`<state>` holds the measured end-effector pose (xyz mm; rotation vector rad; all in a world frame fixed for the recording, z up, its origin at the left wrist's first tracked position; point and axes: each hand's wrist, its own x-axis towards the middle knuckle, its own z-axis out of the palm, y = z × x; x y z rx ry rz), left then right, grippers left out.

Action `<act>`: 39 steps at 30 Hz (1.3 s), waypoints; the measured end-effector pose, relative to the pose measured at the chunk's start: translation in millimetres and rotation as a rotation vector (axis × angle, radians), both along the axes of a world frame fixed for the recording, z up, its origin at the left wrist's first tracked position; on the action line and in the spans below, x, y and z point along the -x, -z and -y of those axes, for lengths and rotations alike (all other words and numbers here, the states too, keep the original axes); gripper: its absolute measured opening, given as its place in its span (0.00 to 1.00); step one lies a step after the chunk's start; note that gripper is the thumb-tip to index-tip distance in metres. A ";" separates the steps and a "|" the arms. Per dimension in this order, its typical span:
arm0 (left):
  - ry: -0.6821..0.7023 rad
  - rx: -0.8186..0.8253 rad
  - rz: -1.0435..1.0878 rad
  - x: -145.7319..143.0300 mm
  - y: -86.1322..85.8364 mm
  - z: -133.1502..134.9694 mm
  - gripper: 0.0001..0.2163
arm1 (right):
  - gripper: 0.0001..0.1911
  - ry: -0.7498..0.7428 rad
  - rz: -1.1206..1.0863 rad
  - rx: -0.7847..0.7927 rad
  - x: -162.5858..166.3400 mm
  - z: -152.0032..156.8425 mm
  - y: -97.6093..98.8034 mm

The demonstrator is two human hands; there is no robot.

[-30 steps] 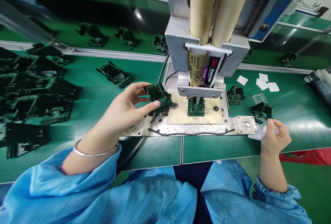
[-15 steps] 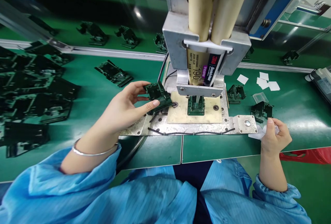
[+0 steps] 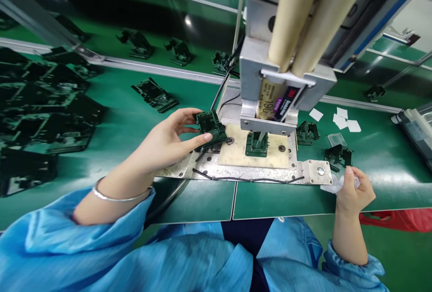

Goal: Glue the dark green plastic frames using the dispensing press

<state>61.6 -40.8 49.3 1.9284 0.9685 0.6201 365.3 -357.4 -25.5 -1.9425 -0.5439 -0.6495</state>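
My left hand (image 3: 170, 143) grips a dark green plastic bracket (image 3: 211, 126) between thumb and fingers, just left of the pale fixture plate (image 3: 232, 154). Another green bracket (image 3: 256, 146) sits on that plate beneath the dispenser's nozzle (image 3: 262, 136). My right hand (image 3: 354, 190) is closed at the right of the fixture, with crumpled white tissue (image 3: 332, 186) at its thumb and fingers. Its fingertips are right by a dark green bracket (image 3: 338, 156); whether they touch it I cannot tell.
The glue dispenser (image 3: 285, 65) with two cartridges rises over the fixture. Piled brackets (image 3: 64, 116) cover the left of the green table, and a single bracket (image 3: 154, 95) lies nearer. White paper squares (image 3: 340, 121) and a grey device (image 3: 415, 132) are at right. A metal button block (image 3: 317, 172) ends the fixture.
The camera view has tilted and shifted slightly, so the dispenser leans more in the picture. Both hands keep nearly the same place against the table and fixture.
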 end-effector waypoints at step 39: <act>0.527 0.416 -0.084 -75.9 -34.1 32.0 0.24 | 0.24 -1.020 -0.785 0.520 91.7 -43.5 -98.3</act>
